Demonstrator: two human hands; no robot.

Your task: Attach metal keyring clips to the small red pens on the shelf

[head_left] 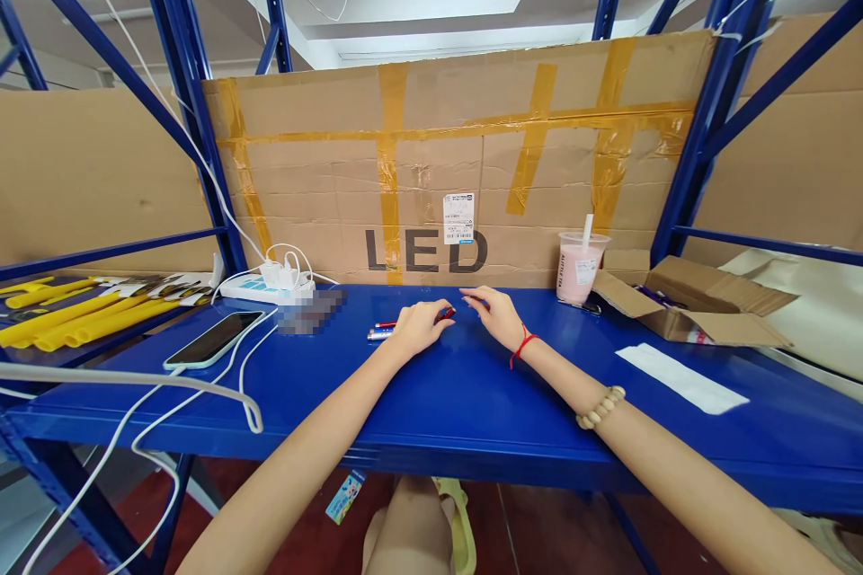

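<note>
My left hand (419, 329) rests low over the middle of the blue tabletop, its fingers curled round a shiny red pen (448, 314), whose end shows at the fingertips. Beside the same hand lie another slim red pen (386, 325) and a silver-and-blue pen (379, 335), both partly covered by the palm. Just to the right, apart from the pens, my right hand (495, 314) has its fingers stretched toward the left hand, with nothing seen in them. A red string and a beaded bracelet (600, 408) circle the right wrist and forearm.
A pink drink cup (581, 268) with a straw and an open cardboard box (694, 301) stand at right, near a white paper strip (680, 379). Left are a phone (214, 340), a power strip (266, 287), cables and yellow-handled tools (101, 314). A cardboard panel (316, 189) closes the back.
</note>
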